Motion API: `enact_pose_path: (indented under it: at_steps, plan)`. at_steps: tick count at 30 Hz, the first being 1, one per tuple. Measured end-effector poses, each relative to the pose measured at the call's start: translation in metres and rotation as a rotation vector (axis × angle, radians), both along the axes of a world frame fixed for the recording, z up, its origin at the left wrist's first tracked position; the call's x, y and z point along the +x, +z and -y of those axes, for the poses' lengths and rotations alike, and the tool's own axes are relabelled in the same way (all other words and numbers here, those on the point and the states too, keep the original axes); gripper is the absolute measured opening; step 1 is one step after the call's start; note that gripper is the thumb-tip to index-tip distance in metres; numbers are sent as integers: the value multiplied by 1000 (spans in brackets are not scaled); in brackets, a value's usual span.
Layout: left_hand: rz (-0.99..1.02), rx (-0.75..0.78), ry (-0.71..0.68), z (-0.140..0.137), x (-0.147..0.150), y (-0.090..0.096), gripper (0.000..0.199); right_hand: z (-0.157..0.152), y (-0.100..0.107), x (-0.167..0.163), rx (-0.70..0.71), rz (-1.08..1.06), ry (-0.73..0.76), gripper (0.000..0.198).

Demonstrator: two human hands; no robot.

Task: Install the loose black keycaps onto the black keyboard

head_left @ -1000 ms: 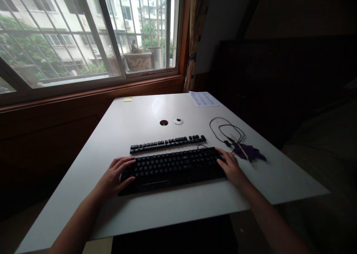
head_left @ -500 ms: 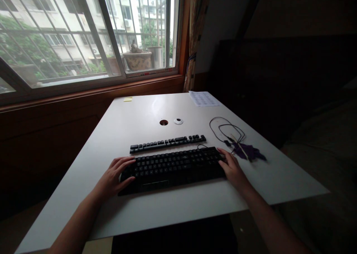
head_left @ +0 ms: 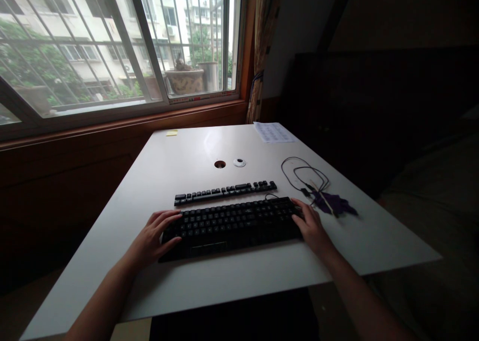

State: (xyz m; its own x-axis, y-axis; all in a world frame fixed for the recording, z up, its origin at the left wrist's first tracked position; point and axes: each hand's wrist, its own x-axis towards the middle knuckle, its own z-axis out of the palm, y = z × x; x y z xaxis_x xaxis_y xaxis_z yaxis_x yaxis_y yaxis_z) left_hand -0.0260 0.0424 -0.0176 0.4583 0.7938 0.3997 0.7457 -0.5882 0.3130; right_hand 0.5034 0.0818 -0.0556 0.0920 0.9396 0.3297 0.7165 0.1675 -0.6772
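Note:
A black computer keyboard (head_left: 232,238) lies flat on the white table, its keys facing up. My left hand (head_left: 152,235) grips its left end, fingers along the top and thumb on the front part. At the opposite end, my right hand (head_left: 311,227) holds the right edge with thumb and fingers over the corner. Just behind the keyboard, loose black keycaps (head_left: 225,193) are laid out in two rows parallel to it. A short stretch of cable (head_left: 271,195) loops out at its back edge.
To the right lie a coiled black cable (head_left: 283,173), a dark purple cloth (head_left: 341,205) and a thin pale stick (head_left: 326,201). A round hole (head_left: 220,165) and its white cover (head_left: 239,163) are farther back. Printed paper (head_left: 275,133) and a yellow note (head_left: 171,133) lie at the far edge.

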Motion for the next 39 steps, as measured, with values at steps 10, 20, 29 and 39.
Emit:
enact_pose_path:
  at_steps: [10, 20, 29, 39]
  plan:
    - [1, -8, 4, 1, 1, 2, 60, 1, 2, -2, 25, 25, 13, 48]
    - [1, -14, 7, 1, 1, 2, 60, 32, 29, -13, 296, 263, 93, 26]
    - [-1, -14, 5, 1, 0, 0, 60, 45, 31, -20, 230, 367, 206, 31]
    - [-14, -2, -5, 0, -2, -2, 61, 43, 30, -20, 310, 447, 199, 30]
